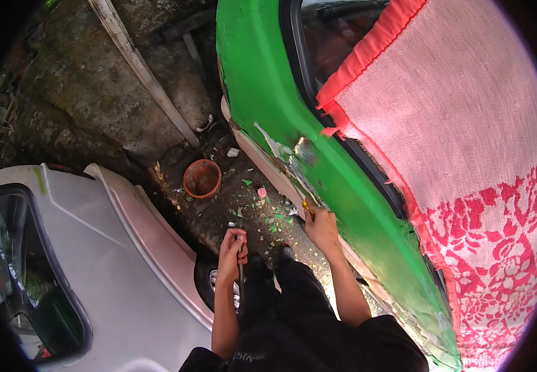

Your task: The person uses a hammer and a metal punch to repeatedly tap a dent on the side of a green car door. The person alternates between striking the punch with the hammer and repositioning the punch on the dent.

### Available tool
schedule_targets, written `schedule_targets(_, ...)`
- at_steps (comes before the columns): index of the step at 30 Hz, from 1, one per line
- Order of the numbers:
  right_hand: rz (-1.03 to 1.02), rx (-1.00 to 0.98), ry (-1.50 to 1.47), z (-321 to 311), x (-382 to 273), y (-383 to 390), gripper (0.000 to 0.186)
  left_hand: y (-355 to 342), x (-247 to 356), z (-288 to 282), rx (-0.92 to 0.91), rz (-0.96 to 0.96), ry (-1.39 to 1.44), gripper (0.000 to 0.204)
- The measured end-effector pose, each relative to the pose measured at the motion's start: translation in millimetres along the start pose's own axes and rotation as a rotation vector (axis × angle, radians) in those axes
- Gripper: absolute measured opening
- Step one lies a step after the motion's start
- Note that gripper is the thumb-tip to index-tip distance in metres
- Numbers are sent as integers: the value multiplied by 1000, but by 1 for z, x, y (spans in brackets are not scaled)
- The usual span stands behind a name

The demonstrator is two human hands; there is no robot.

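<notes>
My right hand (323, 230) is closed around a small tool with a yellow handle (307, 207), held against the lower side of a green car body (343, 180). The rest of that tool is hidden or too small to make out. Just beyond it, the green paint is broken, with a bare grey patch (306, 150) and lifted pale edges. My left hand (232, 248) grips a slim dark rod-like tool (241, 273) in front of my legs, apart from the car. A small pale metal piece (231, 224) shows just past those fingers; whether it belongs to the rod I cannot tell.
A silver car (119, 266) stands close on the left. A pink-and-white cloth (461, 118) drapes over the green car. On the ground lie a brown pot (202, 178), a pink round cap (261, 193) and scattered paint flakes (275, 220). A long pale beam (141, 65) leans beyond.
</notes>
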State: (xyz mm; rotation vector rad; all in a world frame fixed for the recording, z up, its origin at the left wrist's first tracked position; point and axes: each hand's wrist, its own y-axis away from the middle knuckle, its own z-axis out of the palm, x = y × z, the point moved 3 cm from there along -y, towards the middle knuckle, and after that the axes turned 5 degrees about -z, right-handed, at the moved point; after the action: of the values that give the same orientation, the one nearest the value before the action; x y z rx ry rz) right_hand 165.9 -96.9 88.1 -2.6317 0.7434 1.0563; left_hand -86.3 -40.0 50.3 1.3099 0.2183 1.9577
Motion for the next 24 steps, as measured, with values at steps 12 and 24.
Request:
schedule_targets(12, -81, 153, -67, -52, 5, 66, 30, 3, -10, 38, -78, 16, -9, 6)
schedule_targets(24, -108, 210, -3, -32, 18, 70, 31, 30, -29, 33, -99, -11, -40, 6)
